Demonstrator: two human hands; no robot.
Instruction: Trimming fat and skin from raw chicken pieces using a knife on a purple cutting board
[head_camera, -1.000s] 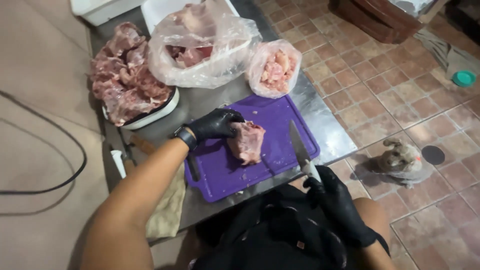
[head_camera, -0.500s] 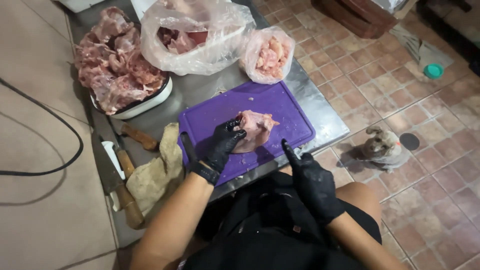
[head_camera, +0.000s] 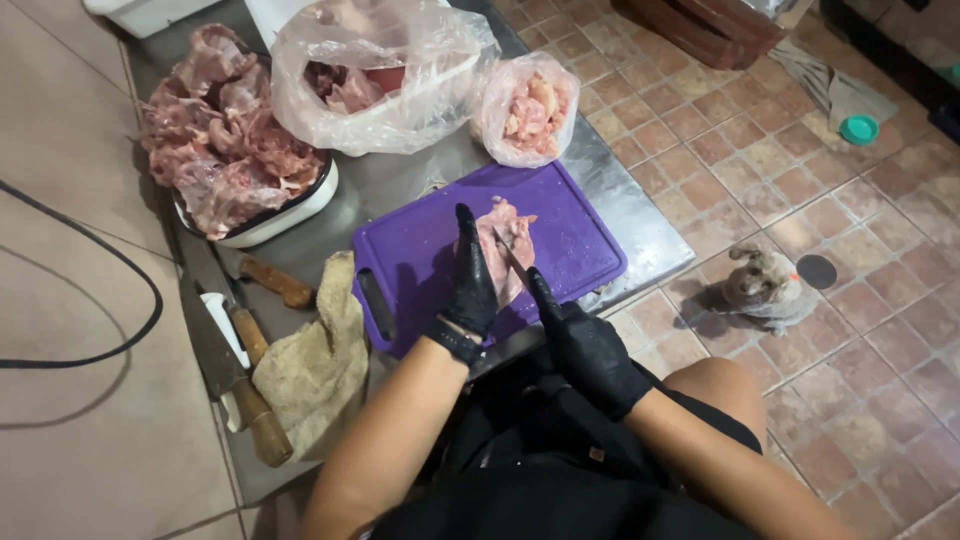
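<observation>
A raw piece of chicken (head_camera: 507, 238) lies on a purple cutting board (head_camera: 590, 240) on a steel table. My left hand (head_camera: 470, 280), in a black glove, presses flat on the meat's left side. My right hand (head_camera: 585, 345), also black-gloved, grips a knife (head_camera: 512, 258) whose blade runs up into the meat; the forefinger lies along the blade's back.
A white dish (head_camera: 285, 212) heaped with raw chicken sits at the back left, beside two plastic bags of meat (head_camera: 380, 75) (head_camera: 528, 105). A beige cloth (head_camera: 315, 360) and wooden-handled knives (head_camera: 250, 395) lie left of the board. A small dog (head_camera: 762, 288) sits on the tiled floor.
My right hand has brought the knife up from the board's near edge into the meat. My left hand has shifted to hold the meat flat. The camera moved closer.
</observation>
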